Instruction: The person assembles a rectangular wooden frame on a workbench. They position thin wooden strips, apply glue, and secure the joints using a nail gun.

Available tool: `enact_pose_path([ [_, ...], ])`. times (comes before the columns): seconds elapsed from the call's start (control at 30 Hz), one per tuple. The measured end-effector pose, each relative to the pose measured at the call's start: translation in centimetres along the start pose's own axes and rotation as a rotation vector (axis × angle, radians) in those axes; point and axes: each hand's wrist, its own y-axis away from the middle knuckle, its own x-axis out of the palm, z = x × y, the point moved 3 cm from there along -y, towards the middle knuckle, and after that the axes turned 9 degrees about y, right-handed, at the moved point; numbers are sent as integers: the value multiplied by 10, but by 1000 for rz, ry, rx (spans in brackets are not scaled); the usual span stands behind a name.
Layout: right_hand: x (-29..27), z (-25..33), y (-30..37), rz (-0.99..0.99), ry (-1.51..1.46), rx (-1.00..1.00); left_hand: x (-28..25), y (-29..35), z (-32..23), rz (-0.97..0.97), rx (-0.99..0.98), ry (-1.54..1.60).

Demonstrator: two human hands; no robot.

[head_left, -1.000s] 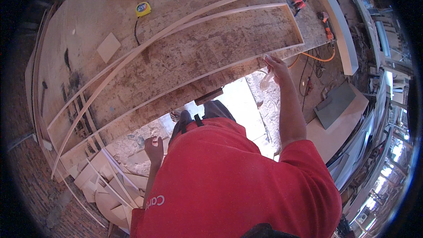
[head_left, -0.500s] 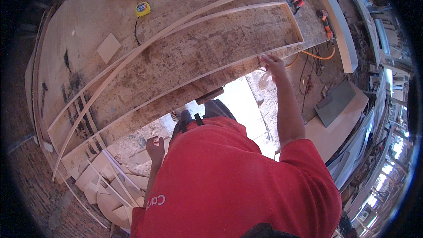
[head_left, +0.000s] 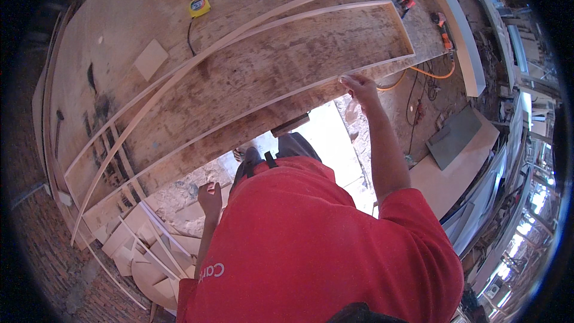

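Across the broad surface (head_left: 134, 18) lies the long wooden frame (head_left: 403, 29); a bump could skew it, sliding the curved strip (head_left: 206, 54) crossing it. The right hand (head_left: 362, 90), grip pinched around something see-through (head_left: 351, 109), might nudge its near edge; the left hand's (head_left: 210, 199) I can't tell.

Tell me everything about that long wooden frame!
The frame is long and narrow, made of pale, wood-like strips, and closed at its right end. It lies on the stained table, its long sides looking curved in fisheye view. A loose strip crosses its far side. The right grip is at its near side, perhaps touching.
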Motion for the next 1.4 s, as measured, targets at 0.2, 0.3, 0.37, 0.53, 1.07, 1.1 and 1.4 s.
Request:
enact_pose_path([
  [0.2, 26, 6, 10, 42, -69, -76, -3, -3, 10, 13, -36, 16],
  [0.3, 42, 10, 14, 56, -12, -134, -6, 0, 15, 21, -48, 51],
  [0.37, 49, 15, 17, 65, 119, -190, -8, 1, 22, 30, -57, 71],
  [0.53, 74, 13, 28, 24, 214, -150, -19, 4, 26, 54, -47, 16],
  [1.07, 150, 33, 64, 17, 431, -323, -42, 11, 87, 130, -101, -10],
  [1.1, 155, 35, 66, 26, 426, -324, -44, 14, 88, 120, -105, -6],
  [1.4, 198, 72, 109, 77, 568, -348, -55, 27, 121, 79, -159, 27],
])
